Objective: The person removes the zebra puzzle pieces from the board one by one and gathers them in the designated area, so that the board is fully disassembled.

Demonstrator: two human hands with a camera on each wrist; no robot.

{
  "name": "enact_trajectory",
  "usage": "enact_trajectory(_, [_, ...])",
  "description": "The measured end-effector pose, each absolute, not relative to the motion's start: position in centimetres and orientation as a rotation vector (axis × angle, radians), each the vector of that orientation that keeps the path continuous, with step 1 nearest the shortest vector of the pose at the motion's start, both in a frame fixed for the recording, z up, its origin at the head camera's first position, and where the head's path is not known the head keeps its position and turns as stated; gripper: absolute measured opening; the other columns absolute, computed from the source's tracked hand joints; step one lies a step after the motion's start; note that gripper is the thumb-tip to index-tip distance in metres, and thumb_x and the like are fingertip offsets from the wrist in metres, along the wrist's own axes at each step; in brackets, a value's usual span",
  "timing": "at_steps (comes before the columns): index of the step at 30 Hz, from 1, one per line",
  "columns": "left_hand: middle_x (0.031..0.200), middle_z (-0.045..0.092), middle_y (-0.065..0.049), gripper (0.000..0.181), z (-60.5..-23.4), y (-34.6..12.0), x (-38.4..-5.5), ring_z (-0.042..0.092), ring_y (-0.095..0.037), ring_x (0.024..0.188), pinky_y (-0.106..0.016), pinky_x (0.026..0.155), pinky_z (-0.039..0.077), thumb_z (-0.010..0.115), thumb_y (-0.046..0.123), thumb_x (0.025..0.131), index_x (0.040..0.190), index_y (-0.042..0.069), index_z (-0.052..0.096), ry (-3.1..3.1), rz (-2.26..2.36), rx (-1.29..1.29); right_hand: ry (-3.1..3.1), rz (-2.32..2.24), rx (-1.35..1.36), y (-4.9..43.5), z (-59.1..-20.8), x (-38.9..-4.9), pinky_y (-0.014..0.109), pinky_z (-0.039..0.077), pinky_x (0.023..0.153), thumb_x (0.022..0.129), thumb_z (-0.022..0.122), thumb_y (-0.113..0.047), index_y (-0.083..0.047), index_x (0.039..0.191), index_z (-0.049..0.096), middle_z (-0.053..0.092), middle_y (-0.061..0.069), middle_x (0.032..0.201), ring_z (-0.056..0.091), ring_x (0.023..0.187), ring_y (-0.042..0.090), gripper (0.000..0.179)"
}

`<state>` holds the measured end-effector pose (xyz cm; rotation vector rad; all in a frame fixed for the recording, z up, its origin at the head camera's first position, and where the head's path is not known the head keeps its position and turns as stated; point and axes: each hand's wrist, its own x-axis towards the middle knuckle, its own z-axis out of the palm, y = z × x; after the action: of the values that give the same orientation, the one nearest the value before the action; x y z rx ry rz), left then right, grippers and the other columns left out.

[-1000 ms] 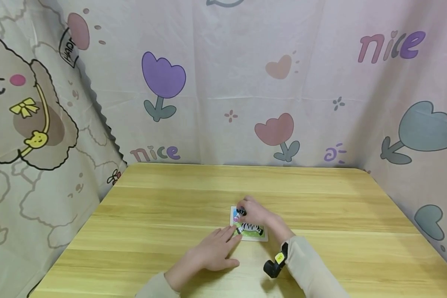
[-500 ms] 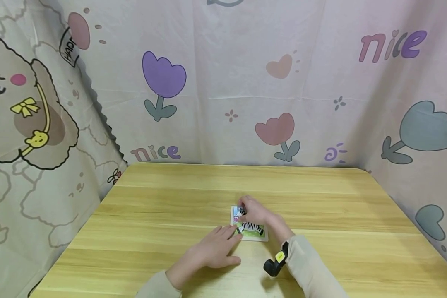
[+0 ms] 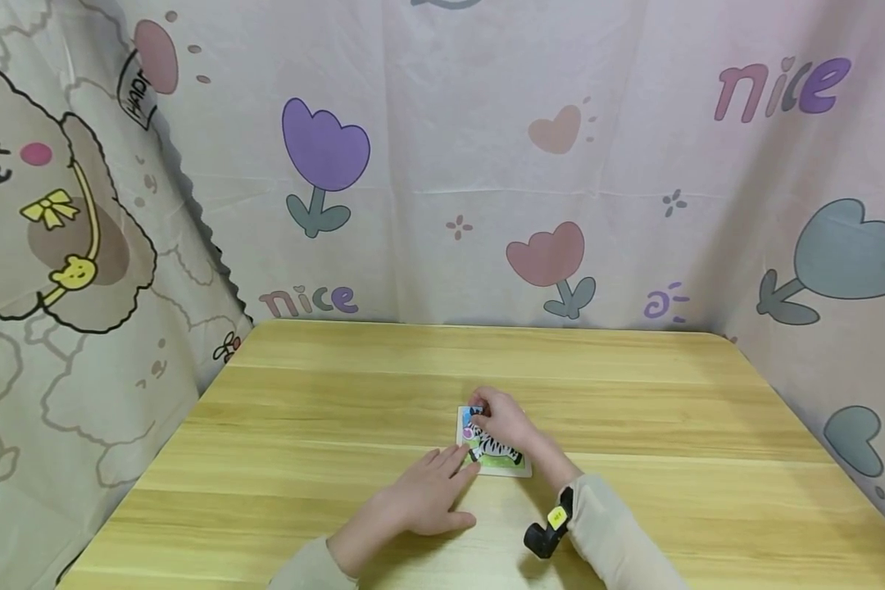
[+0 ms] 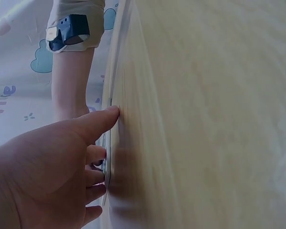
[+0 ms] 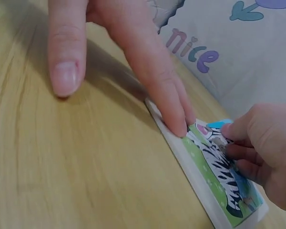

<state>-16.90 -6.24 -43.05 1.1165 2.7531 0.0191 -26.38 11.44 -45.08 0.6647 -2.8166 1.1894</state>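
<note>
A small zebra picture puzzle (image 3: 503, 470) with a pale border lies on the wooden table in front of the person. My right hand (image 3: 505, 419) reaches over its upper part, thumb and fingers pinching a puzzle piece (image 5: 219, 124) with a blue edge near the zebra's head. In the right wrist view that piece sits slightly tilted over the board, partly hidden by the fingers. With fingers straight and spread, my left hand (image 3: 429, 492) rests its fingertips on the puzzle's near left edge, while its thumb points right, just above the table.
The wooden table (image 3: 324, 393) stretches around the puzzle on every side. A printed curtain (image 3: 442, 147) hangs behind its far edge and along both sides. A black wrist camera (image 3: 542, 537) juts from the right sleeve, low over the table.
My right hand has turned slightly and brought the piece down flatter, so the zebra's head stripes now line up with its body. The left hand stays in place.
</note>
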Motion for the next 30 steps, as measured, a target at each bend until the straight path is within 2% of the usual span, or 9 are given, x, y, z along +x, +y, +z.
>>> enact_trajectory(5, [0.151,0.021,-0.014,0.073,-43.2,-6.2,-16.9,0.021,-0.027,0.138,-0.040,0.111,0.020,0.047,0.057,0.088,0.145,0.012,0.033,2.753,0.022,1.115,-2.786,1.268,0.670,11.9,-44.8,-26.1,0.024,0.049,0.064,0.084,0.065,-0.003,-0.004,0.098,0.060,0.056,-0.001,0.078,0.052,0.071,0.012,0.014])
enact_trajectory(12, [0.152,0.019,-0.013,0.074,-43.2,-6.1,-16.8,0.020,-0.027,0.138,-0.041,0.111,0.020,0.048,0.057,0.088,0.145,0.013,0.032,2.749,0.055,1.101,-2.671,1.495,0.501,14.7,-43.7,-26.1,0.025,0.049,0.062,0.082,0.065,-0.001,-0.002,0.100,0.062,0.057,0.002,0.078,0.054,0.072,0.015,0.019])
enact_trajectory(22, [0.152,0.018,-0.014,0.075,-43.1,-6.1,-16.6,0.019,-0.028,0.138,-0.040,0.112,0.018,0.048,0.056,0.088,0.145,0.011,0.031,2.738,0.095,1.079,-2.715,1.470,0.259,21.5,-44.3,-26.7,0.023,0.044,0.054,0.084,0.063,-0.003,0.002,0.107,0.062,0.059,0.005,0.076,0.051,0.065,0.015,0.023])
enact_trajectory(30, [0.152,0.017,-0.014,0.075,-43.1,-6.1,-16.7,0.018,-0.028,0.138,-0.040,0.112,0.018,0.048,0.056,0.088,0.146,0.011,0.030,2.735,0.093,1.081,-2.773,1.296,0.184,23.3,-45.1,-27.6,0.027,0.039,0.058,0.085,0.064,-0.006,0.003,0.110,0.064,0.056,0.004,0.071,0.046,0.064,0.016,0.026])
